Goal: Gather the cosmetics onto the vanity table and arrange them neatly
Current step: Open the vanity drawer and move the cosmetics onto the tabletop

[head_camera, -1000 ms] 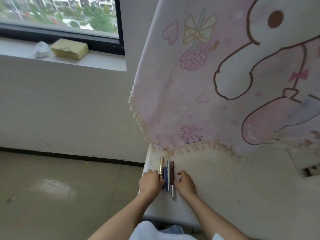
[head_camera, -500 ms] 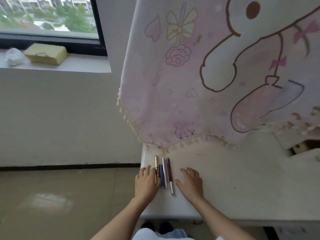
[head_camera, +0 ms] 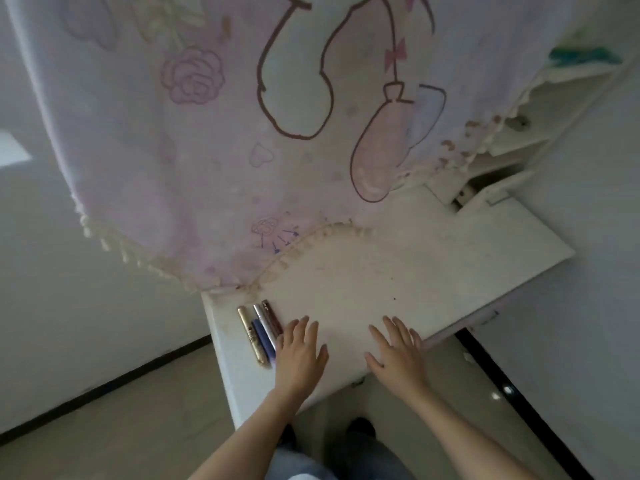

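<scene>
A large pink cloth (head_camera: 225, 161), printed with a cartoon figure, roses and hearts and edged with a cream fringe, hangs down over the far side of the scene, and its lower hem lies on the vanity table (head_camera: 398, 271). The table's white top is stained and runs away to the right. Pale floor tiles (head_camera: 121, 427) with a dark skirting line show on the near left.

Both hands are over the near part of the table with fingers straight and spread, holding nothing. The left hand (head_camera: 300, 355) lies just right of the cosmetics, and its little-finger edge covers the near ends of two of them. Whether it presses on them cannot be told. The right hand (head_camera: 398, 356) is by the table's near edge, well apart from the cosmetics.

Four slim cosmetics lie side by side at the table's near left corner. From left to right they are a gold tube (head_camera: 254, 337), a blue tube (head_camera: 262, 341), a silver pen (head_camera: 265, 324) and a dark red pen (head_camera: 273, 318).
</scene>
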Available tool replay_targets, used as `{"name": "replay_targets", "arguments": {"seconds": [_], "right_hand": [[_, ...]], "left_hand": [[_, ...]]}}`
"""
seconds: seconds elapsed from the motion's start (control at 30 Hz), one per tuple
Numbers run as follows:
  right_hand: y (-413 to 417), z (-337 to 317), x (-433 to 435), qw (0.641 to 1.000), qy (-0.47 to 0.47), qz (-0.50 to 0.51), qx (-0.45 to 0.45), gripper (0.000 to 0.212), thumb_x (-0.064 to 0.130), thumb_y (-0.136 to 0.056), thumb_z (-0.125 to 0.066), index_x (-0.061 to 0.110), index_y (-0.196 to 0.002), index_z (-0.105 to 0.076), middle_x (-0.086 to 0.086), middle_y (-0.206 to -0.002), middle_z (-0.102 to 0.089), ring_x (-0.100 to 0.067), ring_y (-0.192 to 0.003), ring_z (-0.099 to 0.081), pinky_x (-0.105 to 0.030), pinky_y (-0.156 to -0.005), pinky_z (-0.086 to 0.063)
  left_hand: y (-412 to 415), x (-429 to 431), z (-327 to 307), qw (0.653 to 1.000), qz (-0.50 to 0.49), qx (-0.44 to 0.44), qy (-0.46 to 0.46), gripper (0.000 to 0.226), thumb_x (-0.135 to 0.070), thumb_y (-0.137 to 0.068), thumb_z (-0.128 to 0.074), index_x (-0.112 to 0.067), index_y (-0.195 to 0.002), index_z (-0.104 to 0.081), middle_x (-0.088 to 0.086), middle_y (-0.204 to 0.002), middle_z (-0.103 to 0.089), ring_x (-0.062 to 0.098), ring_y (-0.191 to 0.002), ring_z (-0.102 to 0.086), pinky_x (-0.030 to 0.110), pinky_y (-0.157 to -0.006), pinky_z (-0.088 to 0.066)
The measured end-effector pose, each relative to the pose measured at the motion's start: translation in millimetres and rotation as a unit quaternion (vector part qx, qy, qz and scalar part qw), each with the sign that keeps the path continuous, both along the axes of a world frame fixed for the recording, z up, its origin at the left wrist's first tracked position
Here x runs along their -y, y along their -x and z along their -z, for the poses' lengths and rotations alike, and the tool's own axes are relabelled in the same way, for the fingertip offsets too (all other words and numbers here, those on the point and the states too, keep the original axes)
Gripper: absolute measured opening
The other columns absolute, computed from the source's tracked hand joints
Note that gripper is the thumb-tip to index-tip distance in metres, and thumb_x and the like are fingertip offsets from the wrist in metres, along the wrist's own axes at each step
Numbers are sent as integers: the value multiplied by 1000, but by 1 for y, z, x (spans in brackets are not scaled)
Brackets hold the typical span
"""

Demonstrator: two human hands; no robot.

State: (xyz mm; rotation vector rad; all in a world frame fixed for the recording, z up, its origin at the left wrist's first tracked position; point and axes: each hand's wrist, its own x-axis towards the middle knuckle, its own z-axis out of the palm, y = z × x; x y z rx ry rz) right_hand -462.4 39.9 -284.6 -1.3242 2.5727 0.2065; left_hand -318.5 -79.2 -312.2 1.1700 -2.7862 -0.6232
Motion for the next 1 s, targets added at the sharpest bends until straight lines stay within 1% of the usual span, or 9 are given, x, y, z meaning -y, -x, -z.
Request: {"name": "replay_targets", "arguments": {"seconds": [0.1,0.33,0.4,0.53,0.67,0.77,0.87,0.93,1.0], "right_hand": [[15,-5,-40,997,-11,69,18,48,50,-78,-32,26,-97,-70,-4,-105,-71,-25,-97,-68,-43,-71,-56],[59,-3,-153,986,15,165,-17,82,51,-92,3,23,-90,-74,-9,-95,-74,-26,-84,-72,-42,-65,-57],[76,1,-187,982,27,185,-26,82,52,-92,2,22,-89,-74,-11,-96,-73,-27,-83,-71,-43,-66,-57],[114,4,-259,972,40,230,-5,55,50,-82,-30,19,-88,-75,-14,-97,-73,-30,-85,-71,-45,-68,-56],[150,8,-331,969,47,240,-19,81,52,-93,0,21,-89,-74,-11,-98,-73,-28,-88,-71,-45,-69,-57],[171,7,-363,967,48,249,-10,76,50,-94,-4,21,-88,-74,-11,-98,-73,-28,-89,-70,-45,-69,-57],[188,9,-372,970,30,239,24,54,50,-82,-29,21,-87,-74,-11,-97,-73,-28,-89,-71,-45,-69,-56],[200,14,-365,976,18,210,48,56,52,-83,-27,22,-87,-74,-9,-96,-73,-26,-88,-71,-43,-69,-57],[212,19,-353,982,12,173,74,56,53,-84,-26,24,-91,-73,-8,-98,-73,-24,-90,-71,-41,-70,-57]], "left_hand": [[26,-18,-4,997,72,17,-20,46,-40,-72,-38,-15,-95,-68,4,-100,-72,26,-90,-69,37,-67,-56],[96,-84,-15,983,182,27,-7,44,-43,-69,-36,-20,-98,-60,1,-96,-72,22,-85,-70,31,-64,-56],[119,-113,-16,977,210,37,-2,43,-44,-69,-37,-19,-99,-56,0,-95,-72,22,-84,-69,30,-64,-56],[165,-188,-14,971,230,62,27,46,-44,-70,-36,-20,-88,-71,-3,-89,-72,18,-78,-69,28,-61,-56],[200,-253,-13,968,232,94,12,47,-46,-68,-35,-22,-86,-72,-5,-91,-72,16,-80,-69,25,-62,-55],[217,-282,-11,973,203,105,-2,45,-44,-69,-36,-23,-87,-72,-4,-92,-72,17,-80,-70,28,-61,-55],[226,-294,-15,981,170,95,-21,52,-44,-74,-34,-16,-101,-68,3,-105,-69,26,-95,-66,38,-74,-54],[234,-297,-15,984,153,84,-42,60,-45,-82,-25,-15,-125,-53,4,-131,-53,27,-123,-48,41,-98,-40],[241,-293,-11,987,128,85,-40,50,-39,-91,-28,-18,-136,-38,0,-144,-37,21,-135,-29,36,-109,-24]]}}
